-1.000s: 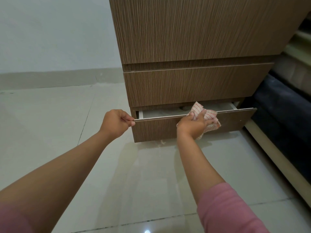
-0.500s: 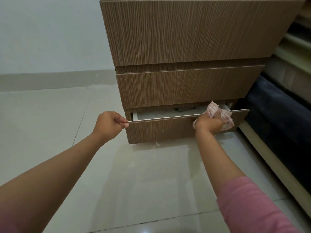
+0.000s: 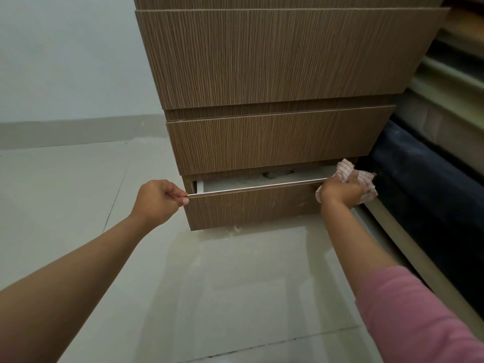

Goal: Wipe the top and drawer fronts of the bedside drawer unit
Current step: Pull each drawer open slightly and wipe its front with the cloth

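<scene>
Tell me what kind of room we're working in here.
Probably a bedroom: a wood-grain drawer unit stands on a tiled floor, with what looks like a bed frame and mattress edge beside it.

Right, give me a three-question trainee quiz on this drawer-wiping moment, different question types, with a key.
1. True or false: the bottom drawer is fully shut.
2. Which hand holds the red-striped cloth? A) left hand B) right hand C) neither
3. Fill in: the cloth sits at the ______ end of the bottom drawer's top edge.

Key
1. False: it is pulled out a little, showing the pale inside.
2. B; the left hand pinches the drawer's top edge at its left corner.
3. right
</scene>
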Demonstrator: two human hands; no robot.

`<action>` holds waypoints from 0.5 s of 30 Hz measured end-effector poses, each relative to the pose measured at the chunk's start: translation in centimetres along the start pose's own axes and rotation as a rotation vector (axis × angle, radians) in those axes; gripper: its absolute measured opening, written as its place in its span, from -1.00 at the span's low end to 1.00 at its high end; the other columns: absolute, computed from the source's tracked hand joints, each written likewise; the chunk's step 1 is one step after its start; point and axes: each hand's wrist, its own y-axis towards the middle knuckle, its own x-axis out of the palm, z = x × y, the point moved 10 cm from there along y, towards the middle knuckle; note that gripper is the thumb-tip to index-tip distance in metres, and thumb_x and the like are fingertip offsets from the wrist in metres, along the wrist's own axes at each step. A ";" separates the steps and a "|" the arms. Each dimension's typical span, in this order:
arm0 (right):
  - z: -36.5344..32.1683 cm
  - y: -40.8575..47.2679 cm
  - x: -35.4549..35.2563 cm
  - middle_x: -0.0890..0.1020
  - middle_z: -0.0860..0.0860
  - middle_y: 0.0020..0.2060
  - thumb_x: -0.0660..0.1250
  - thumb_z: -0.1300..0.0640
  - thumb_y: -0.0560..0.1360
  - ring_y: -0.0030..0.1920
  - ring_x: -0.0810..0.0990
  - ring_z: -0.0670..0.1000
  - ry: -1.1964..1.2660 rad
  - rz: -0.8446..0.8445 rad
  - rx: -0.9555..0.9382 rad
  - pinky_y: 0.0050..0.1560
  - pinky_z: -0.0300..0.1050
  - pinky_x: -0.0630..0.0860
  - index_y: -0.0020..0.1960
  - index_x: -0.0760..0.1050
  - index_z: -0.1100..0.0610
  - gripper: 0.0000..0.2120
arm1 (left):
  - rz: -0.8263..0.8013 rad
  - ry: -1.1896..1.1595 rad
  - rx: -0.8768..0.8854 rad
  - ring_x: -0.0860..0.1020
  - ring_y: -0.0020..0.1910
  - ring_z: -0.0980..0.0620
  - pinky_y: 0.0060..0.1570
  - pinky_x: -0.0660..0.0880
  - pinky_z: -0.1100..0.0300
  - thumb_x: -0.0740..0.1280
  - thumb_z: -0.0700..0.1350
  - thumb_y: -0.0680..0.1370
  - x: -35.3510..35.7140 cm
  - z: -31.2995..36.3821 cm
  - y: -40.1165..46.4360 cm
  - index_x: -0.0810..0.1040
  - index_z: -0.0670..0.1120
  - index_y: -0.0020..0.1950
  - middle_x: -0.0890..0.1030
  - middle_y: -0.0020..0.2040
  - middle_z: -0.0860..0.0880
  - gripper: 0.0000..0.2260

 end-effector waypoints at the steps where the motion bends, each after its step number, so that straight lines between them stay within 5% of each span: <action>1: 0.1 0.5 -0.2 0.19 0.11 0.50 0.20 0.16 0.56 0.42 0.32 0.11 0.006 0.005 -0.006 0.40 -0.05 0.30 0.46 0.26 0.06 -0.53 | 0.001 0.003 0.000 0.52 -0.31 0.14 -0.31 0.35 0.37 0.49 -0.24 0.39 0.0 0.0 0.0 0.67 -0.18 -0.12 0.59 -0.32 0.00 -0.91; 8: 0.1 3.7 -1.7 0.34 0.11 0.43 0.22 0.12 0.53 0.38 0.39 0.10 -0.045 0.060 -0.031 0.39 -0.05 0.32 0.36 0.41 0.04 -0.61 | 0.011 0.025 -0.003 0.52 -0.31 0.14 -0.32 0.34 0.38 0.49 -0.23 0.39 -0.1 0.3 -0.1 0.67 -0.15 -0.14 0.61 -0.30 -0.04 -0.92; 12: -0.3 4.5 -2.4 0.17 0.16 0.49 0.16 0.14 0.59 0.48 0.19 0.12 -0.141 0.039 -0.081 0.38 -0.22 0.14 0.43 0.32 0.11 -0.59 | 0.013 0.034 0.007 0.56 -0.28 0.05 -0.29 0.38 0.35 0.50 -0.24 0.38 -0.1 0.2 0.0 0.67 -0.16 -0.15 0.62 -0.30 -0.05 -0.92; 15: -0.2 4.1 -2.7 0.17 0.18 0.49 0.17 0.14 0.59 0.47 0.22 0.11 -0.077 0.049 -0.058 0.37 -0.18 0.20 0.44 0.31 0.10 -0.59 | 0.017 0.037 0.007 0.57 -0.27 0.03 -0.27 0.40 0.34 0.50 -0.25 0.38 0.0 0.1 0.2 0.67 -0.16 -0.15 0.63 -0.29 -0.05 -0.92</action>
